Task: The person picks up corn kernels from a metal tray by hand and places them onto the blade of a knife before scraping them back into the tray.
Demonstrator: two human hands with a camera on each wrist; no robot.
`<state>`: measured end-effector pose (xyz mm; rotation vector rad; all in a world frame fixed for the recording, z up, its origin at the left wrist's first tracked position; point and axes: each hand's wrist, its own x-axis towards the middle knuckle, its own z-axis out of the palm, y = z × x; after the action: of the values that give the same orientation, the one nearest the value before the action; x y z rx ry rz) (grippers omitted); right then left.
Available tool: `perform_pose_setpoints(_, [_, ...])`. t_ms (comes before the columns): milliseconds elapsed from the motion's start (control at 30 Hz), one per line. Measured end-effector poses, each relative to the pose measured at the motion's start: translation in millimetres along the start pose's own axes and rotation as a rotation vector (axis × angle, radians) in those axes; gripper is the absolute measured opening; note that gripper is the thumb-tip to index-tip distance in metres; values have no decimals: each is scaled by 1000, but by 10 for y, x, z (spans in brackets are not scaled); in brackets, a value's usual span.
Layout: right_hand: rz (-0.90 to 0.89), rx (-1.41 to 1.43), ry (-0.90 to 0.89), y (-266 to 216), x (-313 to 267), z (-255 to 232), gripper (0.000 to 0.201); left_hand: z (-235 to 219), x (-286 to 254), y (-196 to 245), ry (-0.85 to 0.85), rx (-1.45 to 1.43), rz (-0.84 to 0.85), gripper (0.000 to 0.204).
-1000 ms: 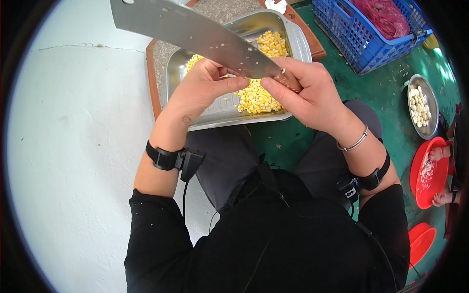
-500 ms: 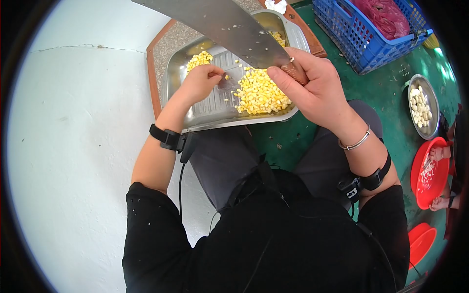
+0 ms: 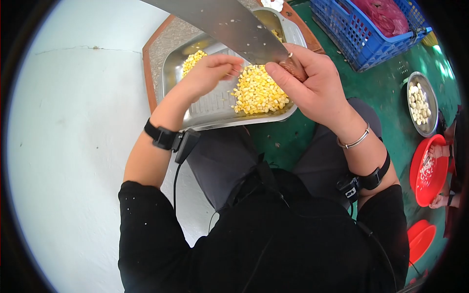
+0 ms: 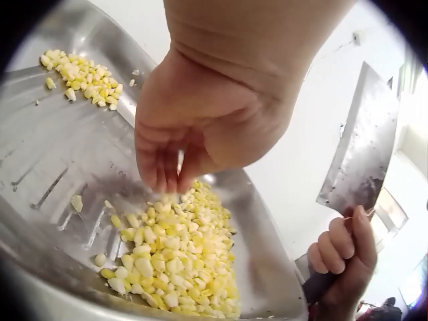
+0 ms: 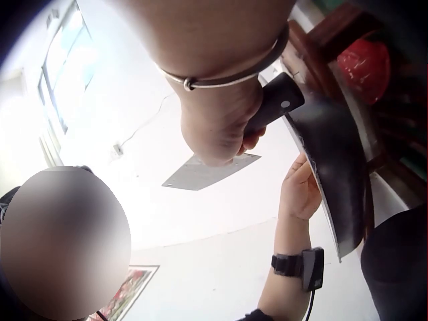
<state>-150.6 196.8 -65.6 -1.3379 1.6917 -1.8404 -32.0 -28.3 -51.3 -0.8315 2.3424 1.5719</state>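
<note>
The left hand [image 3: 210, 75] has moved to the larger corn heap [image 3: 260, 94], fingertips close together; whether they pinch anything, I cannot tell; the right hand [image 3: 315, 80] still grips the knife [image 3: 229, 28].

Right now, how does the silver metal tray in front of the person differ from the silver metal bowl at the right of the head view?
Shape: the silver metal tray is roughly rectangular with a ribbed bottom; the silver metal bowl is rounded. Contents: the tray holds loose yellow corn kernels, the bowl pale, roundish pieces. Place: the tray lies over a speckled, wood-edged surface, the bowl on green floor. Both are shiny.
</note>
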Motion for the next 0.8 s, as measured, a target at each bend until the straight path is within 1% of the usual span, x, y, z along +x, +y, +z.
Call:
perform_pose_setpoints(33, [4, 1, 0, -10, -3, -4, 21, -86, -16, -15, -3, -1, -4, 29])
perform_pose_setpoints(100, [1, 31, 46, -41, 5, 0, 20, -360, -70, -47, 251, 115, 40, 29])
perform_pose_setpoints(133, [-1, 37, 45, -34, 10, 10, 20, -505, -101, -94, 255, 119, 38, 29])
perform_pose_setpoints(200, [13, 53, 56, -11, 10, 32, 20, -756, -160, -297, 323, 360, -62, 31])
perform_pose_setpoints(233, [11, 56, 58, -11, 13, 32, 20, -841, -189, -402, 324, 365, -63, 31])
perform_pose_setpoints(300, [-12, 51, 69, -5, 22, 34, 20, -894, -225, -482, 237, 732, -250, 36])
perform_pose_setpoints(333, [-11, 54, 72, -11, 25, 28, 20, -892, -227, -533, 236, 736, -252, 36])
perform_pose_setpoints(400, [-13, 7, 55, -27, 29, 22, 20, -710, -263, -480, 291, 970, -286, 40])
perform_pose_setpoints(433, [-12, 6, 55, -26, 25, 26, 20, -689, -247, -513, 290, 970, -286, 40])
perform_pose_setpoints(500, [-15, 16, 71, -22, 16, 35, 21, -645, -200, -585, 392, 1030, -177, 43])
perform_pose_setpoints(533, [-14, 15, 71, -17, 12, 29, 21, -645, -175, -591, 391, 1029, -176, 43])
perform_pose_setpoints(600, [2, -6, 63, -6, 15, 24, 20, -633, -149, -517, 292, 840, -197, 41])
perform_pose_setpoints(633, [2, -8, 64, -4, 13, 24, 20, -627, -148, -515, 291, 839, -195, 41])
perform_pose_setpoints(700, [10, -31, 48, 2, 22, 10, 20, -588, -156, -462, 115, 415, -147, 40])
perform_pose_setpoints(733, [13, -31, 49, 9, 24, 11, 20, -560, -177, -429, 111, 416, -147, 40])
perform_pose_setpoints(800, [5, 6, 70, 22, 28, 21, 19, -442, -254, -246, 253, 116, -149, 32])
